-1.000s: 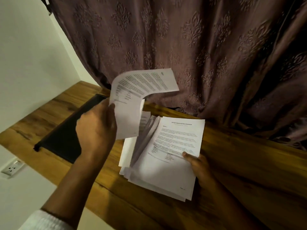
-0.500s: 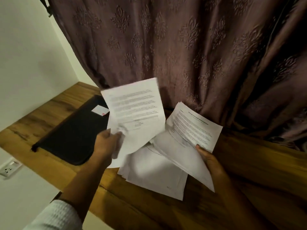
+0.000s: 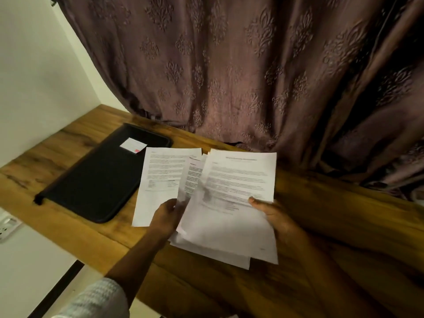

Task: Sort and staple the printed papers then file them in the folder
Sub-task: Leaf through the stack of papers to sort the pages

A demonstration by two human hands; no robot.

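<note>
A stack of printed papers (image 3: 229, 228) is held over the wooden desk, its top sheet titled and full of text. My right hand (image 3: 273, 214) grips the stack at its right edge, thumb on top. My left hand (image 3: 167, 214) pinches the lower left edges of the fanned sheets. One separate printed sheet (image 3: 160, 180) lies flat on the desk, left of the stack, partly under my left hand. A closed black zip folder (image 3: 96, 180) lies at the left of the desk, with a small white card (image 3: 133, 145) on it. No stapler is in view.
The wooden desk (image 3: 344, 226) runs along a brown patterned curtain (image 3: 229, 76) at the back. A white wall (image 3: 34, 76) closes the left side. A wall socket (image 3: 6, 226) sits below the desk's left edge.
The sheet my left hand held up now lies flat on the desk beside the folder. My right hand has lowered its lifted sheets back onto the stack, and my left hand has moved to the stack.
</note>
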